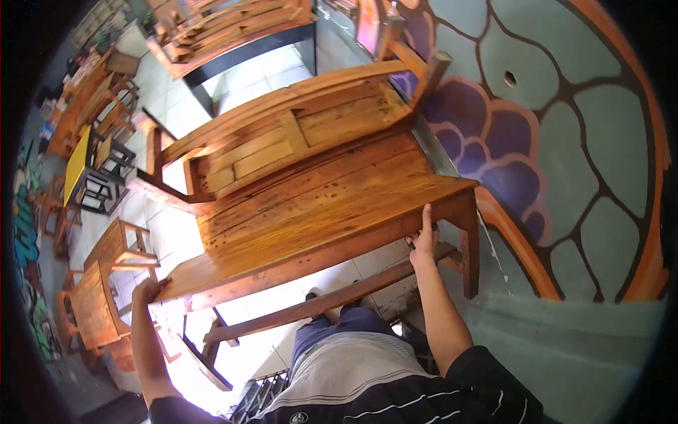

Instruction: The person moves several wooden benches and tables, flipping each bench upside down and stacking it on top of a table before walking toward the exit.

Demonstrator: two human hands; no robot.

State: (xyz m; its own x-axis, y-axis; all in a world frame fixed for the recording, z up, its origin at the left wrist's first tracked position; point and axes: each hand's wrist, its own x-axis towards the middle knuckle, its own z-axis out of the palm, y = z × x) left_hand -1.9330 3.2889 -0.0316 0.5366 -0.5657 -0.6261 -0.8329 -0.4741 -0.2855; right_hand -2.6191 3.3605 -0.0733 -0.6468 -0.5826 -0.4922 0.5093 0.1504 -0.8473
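A long wooden bench (325, 226) lies across the view in front of my body, its legs and lower rail showing beneath the seat. My left hand (150, 288) grips its left end, fingers over the corner. Near the right end, my right hand (424, 239) holds the front edge, with the thumb up along the side and the other fingers partly hidden below. Just beyond, a second wooden bench (282, 145) rests upside down on a wooden table top (395, 155), its legs sticking outward.
A painted wall (579, 148) runs along the right. At the back stands a table with a dark frame (247, 53) bearing stacked wooden furniture. Wooden stools and chairs (92, 304) and a yellow-topped table (79, 166) are at the left on the tiled floor (247, 92).
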